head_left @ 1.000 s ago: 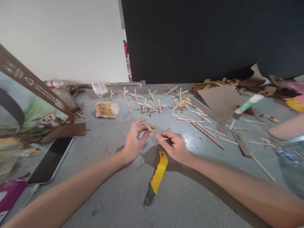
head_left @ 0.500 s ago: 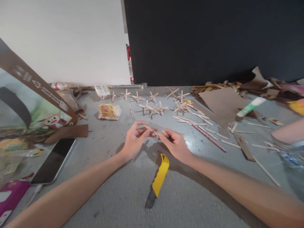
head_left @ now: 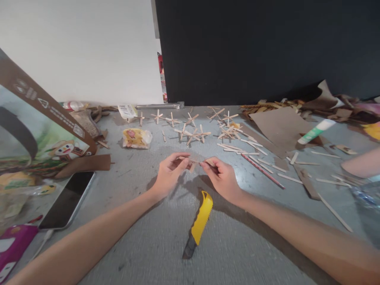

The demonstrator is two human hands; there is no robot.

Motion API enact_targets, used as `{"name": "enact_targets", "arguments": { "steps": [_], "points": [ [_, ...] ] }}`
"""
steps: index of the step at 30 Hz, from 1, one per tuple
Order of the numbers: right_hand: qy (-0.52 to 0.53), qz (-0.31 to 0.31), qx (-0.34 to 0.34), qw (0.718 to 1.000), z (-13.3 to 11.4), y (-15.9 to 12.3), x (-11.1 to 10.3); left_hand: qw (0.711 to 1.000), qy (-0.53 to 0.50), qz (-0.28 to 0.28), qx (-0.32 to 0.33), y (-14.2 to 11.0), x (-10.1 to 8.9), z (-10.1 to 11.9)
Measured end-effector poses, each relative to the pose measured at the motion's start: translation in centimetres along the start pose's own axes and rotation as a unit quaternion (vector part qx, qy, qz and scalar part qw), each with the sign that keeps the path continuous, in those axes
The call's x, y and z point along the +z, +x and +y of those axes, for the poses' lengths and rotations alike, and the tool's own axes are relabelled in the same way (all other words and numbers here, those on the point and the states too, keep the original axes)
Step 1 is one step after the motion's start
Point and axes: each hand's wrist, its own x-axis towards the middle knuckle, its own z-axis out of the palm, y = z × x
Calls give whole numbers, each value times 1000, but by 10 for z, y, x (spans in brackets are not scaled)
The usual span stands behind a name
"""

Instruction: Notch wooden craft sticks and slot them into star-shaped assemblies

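Observation:
My left hand [head_left: 171, 174] is closed in a pinch on small wooden sticks [head_left: 192, 167], partly hidden by the fingers. Facing it, my right hand [head_left: 221, 178] pinches the end of a thin wooden stick that reaches across the gap to the left fingers. How the pieces are joined cannot be made out. Below the hands lies a yellow utility knife [head_left: 202, 217], its dark end toward me. Beyond them stand several crossed-stick shapes [head_left: 192, 136], and loose flat sticks [head_left: 233, 148] lie to the right.
A red pencil [head_left: 263, 171], a brown cardboard sheet [head_left: 279, 126] and a green-and-white tube [head_left: 316, 132] lie right. Another person's arm [head_left: 362, 163] enters at the right edge. Left are a phone [head_left: 68, 202], a yellow snack packet [head_left: 136, 138] and a printed bag [head_left: 59, 122].
My hands have drawn slightly apart, the right one a little to the right. The thin stick between the fingertips now shows more clearly. The view has shifted slightly.

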Motion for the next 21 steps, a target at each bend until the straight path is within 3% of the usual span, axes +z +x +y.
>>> {"name": "enact_targets", "arguments": {
  "steps": [2,6,9,16,21],
  "points": [
    [-29,5,-26,999,3,0,-2,999,-27,-8,-27,1,0,-1],
    [-84,-2,-97,992,11,-1,-5,989,-16,-109,-97,0,-1,3],
    [-100,-9,-135,986,15,-3,-6,981,23,-157,-109,-2,-2,8],
    [-119,-39,-171,977,13,0,-7,983,36,-140,-115,-4,0,6],
    [-140,-31,-132,981,11,-2,-6,984,42,-134,-107,-4,0,8]
  ]
}}
